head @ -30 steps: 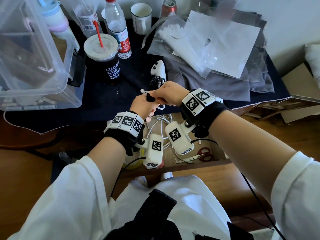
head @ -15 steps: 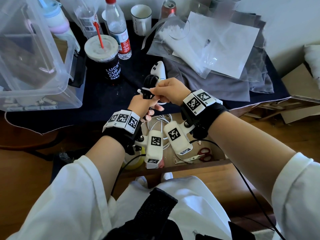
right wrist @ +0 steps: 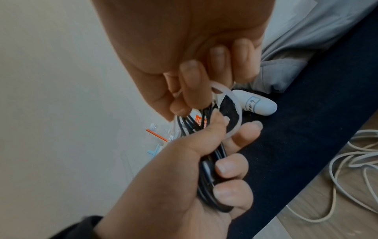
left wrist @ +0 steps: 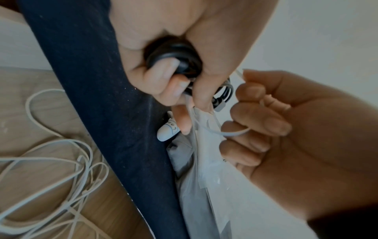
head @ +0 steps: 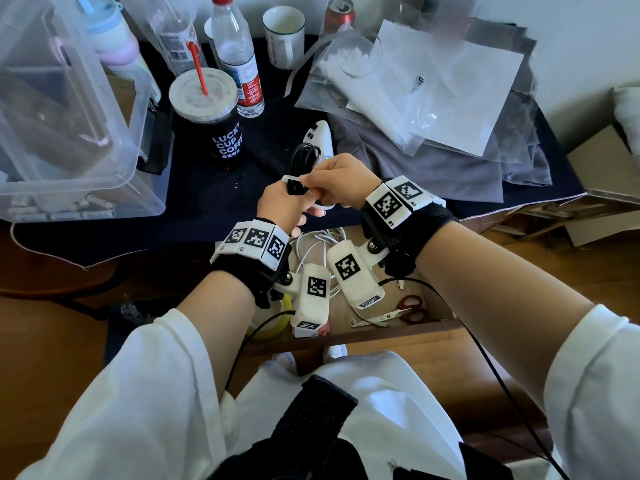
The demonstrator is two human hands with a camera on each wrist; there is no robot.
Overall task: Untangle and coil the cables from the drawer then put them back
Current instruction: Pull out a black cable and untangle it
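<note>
Dark cloth (head: 194, 202) covers the desk; open drawer (head: 346, 336) sits just below its near edge. Above that edge, left hand (head: 280, 206) has fingers curled tight round the coiled black cable (head: 302, 161). Right hand (head: 341, 183) pinches a white tie (right wrist: 235, 113) looped at the coil, apparently binding it. White cable (left wrist: 61, 169) lies loose and tangled inside the drawer. Judgement: one coil nearly finished, not yet returned; white cable untouched. Roughly halfway at best.

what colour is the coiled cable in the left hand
Black; the coiled cable shows best in the right wrist view.
</note>
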